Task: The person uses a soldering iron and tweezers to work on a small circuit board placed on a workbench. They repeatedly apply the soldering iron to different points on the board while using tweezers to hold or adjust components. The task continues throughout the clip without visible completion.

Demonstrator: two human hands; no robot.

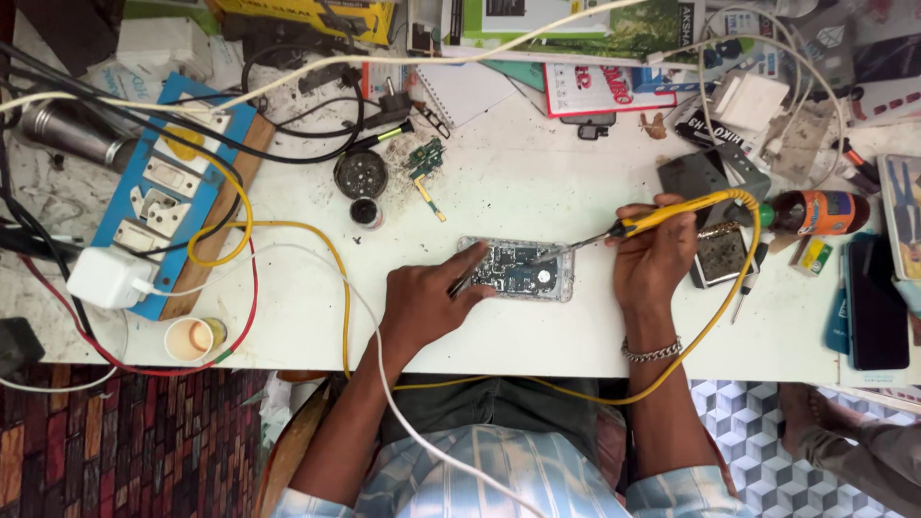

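- The opened phone (516, 270) lies flat near the middle of the white worktable (537, 182), with its circuit board facing up inside a clear frame.
- The left hand (427, 305) rests on the table at the left end of the phone. Its fingers are closed around thin tweezers (461, 285), and the tips touch the board.
- The right hand (655, 261) is wrapped around the yellow handle of a soldering iron (641, 223). The dark tip points left and reaches the upper right part of the board.
- I judge the phone as light, stiff and fragile. It may slide easily on the smooth table, so it is better to hold it by the outer frame edges, not by the small parts on the board.
- The iron looks light, but its metal front is probably hot. Only the yellow handle is safe to grip, and the yellow cable (739, 288) that hangs over the table edge may pull on it.
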